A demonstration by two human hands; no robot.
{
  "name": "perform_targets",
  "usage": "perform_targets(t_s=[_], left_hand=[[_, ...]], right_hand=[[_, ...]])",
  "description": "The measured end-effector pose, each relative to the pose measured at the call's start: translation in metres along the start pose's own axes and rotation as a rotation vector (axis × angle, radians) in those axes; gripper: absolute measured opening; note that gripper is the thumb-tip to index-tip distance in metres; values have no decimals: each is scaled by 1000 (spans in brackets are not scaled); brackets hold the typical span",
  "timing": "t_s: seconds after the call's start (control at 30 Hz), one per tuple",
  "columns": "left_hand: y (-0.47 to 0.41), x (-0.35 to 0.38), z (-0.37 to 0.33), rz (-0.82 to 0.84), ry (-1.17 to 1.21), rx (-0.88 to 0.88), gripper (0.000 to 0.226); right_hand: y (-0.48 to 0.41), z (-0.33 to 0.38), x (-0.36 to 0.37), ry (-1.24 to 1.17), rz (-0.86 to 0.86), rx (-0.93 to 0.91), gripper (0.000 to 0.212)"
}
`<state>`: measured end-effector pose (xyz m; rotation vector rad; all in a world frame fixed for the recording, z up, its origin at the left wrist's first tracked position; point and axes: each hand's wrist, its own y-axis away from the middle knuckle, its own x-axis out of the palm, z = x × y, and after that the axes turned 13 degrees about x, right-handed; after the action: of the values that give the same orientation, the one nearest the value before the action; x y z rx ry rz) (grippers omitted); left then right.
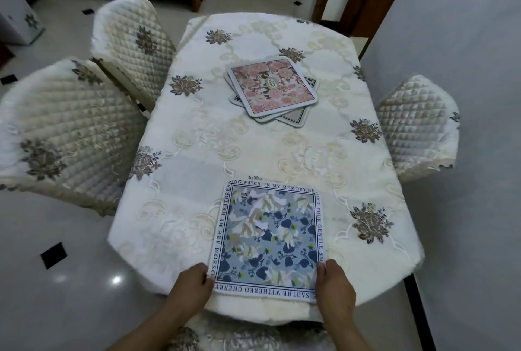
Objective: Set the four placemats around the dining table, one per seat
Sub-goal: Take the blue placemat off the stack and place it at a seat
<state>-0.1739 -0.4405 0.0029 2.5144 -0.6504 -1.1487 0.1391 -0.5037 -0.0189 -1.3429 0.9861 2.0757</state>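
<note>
Here, one blue placemat (269, 238) at near edge — left hand (191, 283), right hand (334, 283), each grip grasping it, three stacked placemats (272, 87) mid-table.

Dining table (282, 147) under cream embroidered cloth. Blue floral placemat (269, 238) lies flat at near edge, overhanging slightly. Loose stack of placemats (272, 88), pink floral uppermost, lies toward far end.

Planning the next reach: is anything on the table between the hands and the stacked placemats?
Nothing stands up in the way. The blue placemat, gripped by the left hand and right hand, lies flat at the near edge; beyond it only bare tablecloth reaches the stack.
</note>
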Motion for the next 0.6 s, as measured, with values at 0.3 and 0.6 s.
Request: perform_targets(t_s=[0.3,0.6], left_hand=[[-4,7,-1,52,-140,-35,26],[14,-13,-42,106,-297,-110,13]], right_hand=[[-5,3,-8,84,101,60,34],[-6,23,-63,186,278,-3,25]])
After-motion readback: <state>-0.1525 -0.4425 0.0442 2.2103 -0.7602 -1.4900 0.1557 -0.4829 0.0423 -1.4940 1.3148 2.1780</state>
